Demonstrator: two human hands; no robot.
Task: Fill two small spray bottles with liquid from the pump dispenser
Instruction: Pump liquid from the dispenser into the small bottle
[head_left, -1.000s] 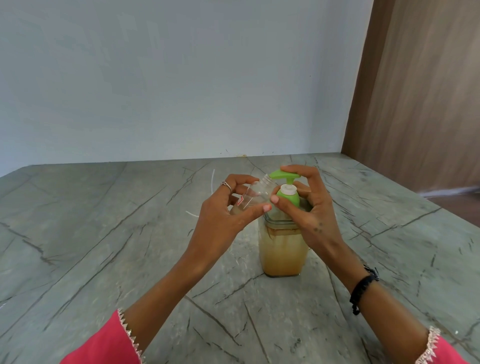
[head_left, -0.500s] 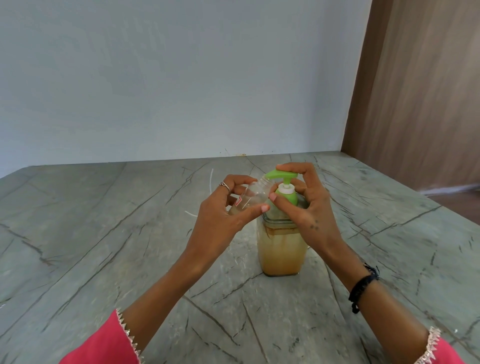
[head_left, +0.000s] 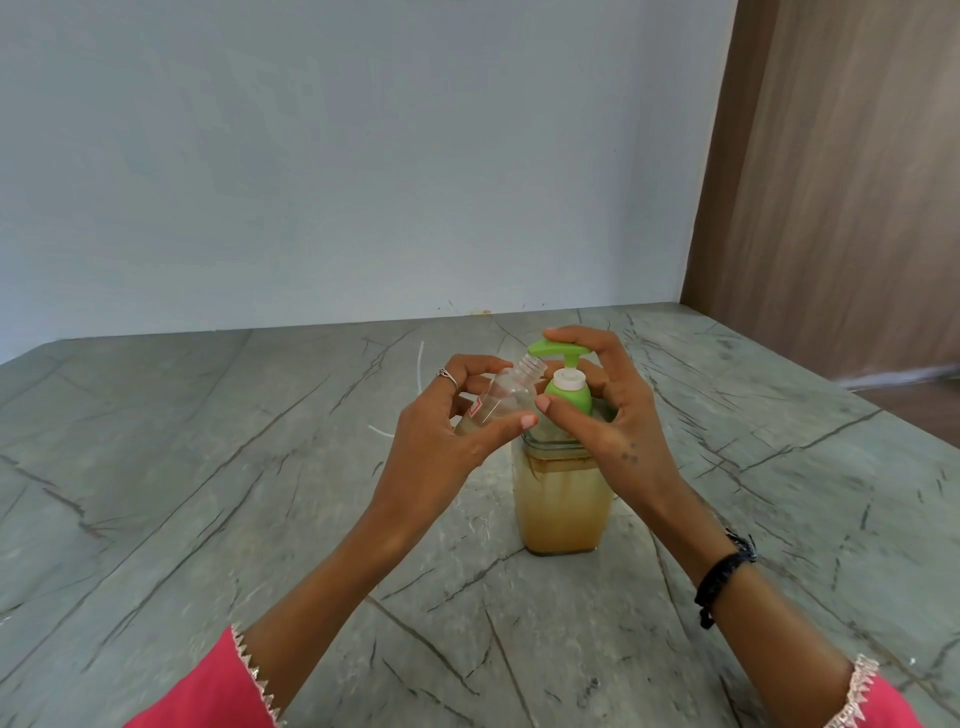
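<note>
A square clear pump dispenser (head_left: 563, 499) of cloudy yellow-brown liquid stands mid-table, topped by a green pump head (head_left: 558, 351). My right hand (head_left: 608, 410) wraps the pump, fingers on top of the green head and thumb against the green collar. My left hand (head_left: 447, 436) holds a small clear spray bottle (head_left: 511, 397), uncapped and tilted, with its threaded mouth just under the pump spout. A little liquid lies in the bottle's lower part. A second small bottle is not visible.
The grey veined stone table (head_left: 208, 493) meets a pale blue wall at the back. A brown wooden panel (head_left: 841, 182) stands at the right, past the table's right edge. Thin white tubes (head_left: 420, 358) lie on the table behind my left hand.
The green pump head has risen slightly under my right-hand fingers. The small bottle stays at the spout, and both hands have barely shifted.
</note>
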